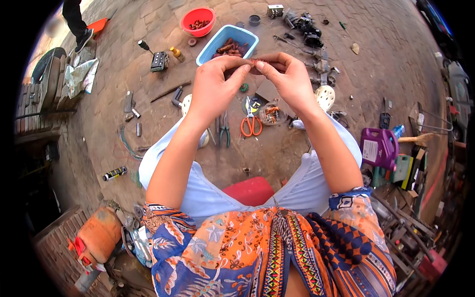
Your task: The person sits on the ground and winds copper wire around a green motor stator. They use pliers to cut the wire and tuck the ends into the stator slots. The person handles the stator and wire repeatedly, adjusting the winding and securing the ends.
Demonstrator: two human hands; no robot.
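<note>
Both my arms reach forward, and the fingertips of my two hands meet over the near rim of a blue basin (204, 55). My left hand (216, 84) pinches one end of a small copper-coloured piece (255, 63) between thumb and fingers. The thumb and fingers of my right hand (289, 81) close on its other end. Fingers cover most of the piece, so its full shape is hidden. Inside the basin lies a pile of reddish-brown, coil-like pieces (230, 48). Behind it, a red bowl (186, 28) holds smaller brown pieces.
Orange-handled scissors (251, 126), green-handled pliers (225, 136) and a clear tub of small parts (272, 114) lie between my legs. A purple jug (378, 148) stands at right, an orange gas cylinder (100, 232) lower left. Metal parts (309, 32) lie far right. Another person's leg (76, 22) shows far left.
</note>
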